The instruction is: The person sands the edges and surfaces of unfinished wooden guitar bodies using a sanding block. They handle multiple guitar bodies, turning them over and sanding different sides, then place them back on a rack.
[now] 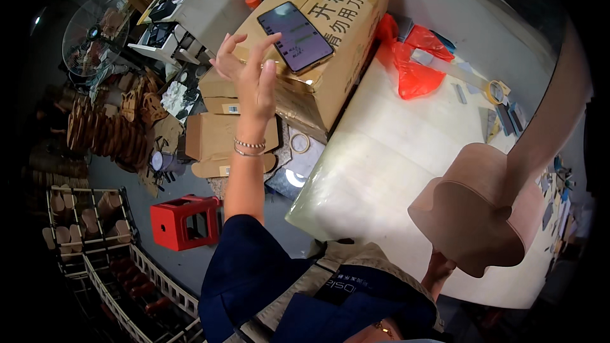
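Pale worktable [375, 165], center to right, shiny surface, scraps along the right side. Large taped carton [346, 70] just beside its left edge, dark printing on top. Brown scalloped piece [473, 216] at the table's right front, flower-like outline, tall curved side wall; a long strip of similar brown runs from it to the upper right. Standing fan [94, 33] upper left, blades behind a round guard. Red stool [168, 225] on the floor, left of the person. Red plastic bag [416, 79] crumpled at the table's far end. Left hand [252, 76] raised at the carton, holding nothing, fingers apart, index over the phone's near-left edge; contact, cannot tell. Phone [295, 35] flat on the carton top, screen lit. Right hand [440, 269] at the brown piece's lower edge, mostly hidden; grip, cannot tell. Hands well apart. Yellow tape roll [488, 94] among the scraps. Bracelets [249, 144] on the left wrist.
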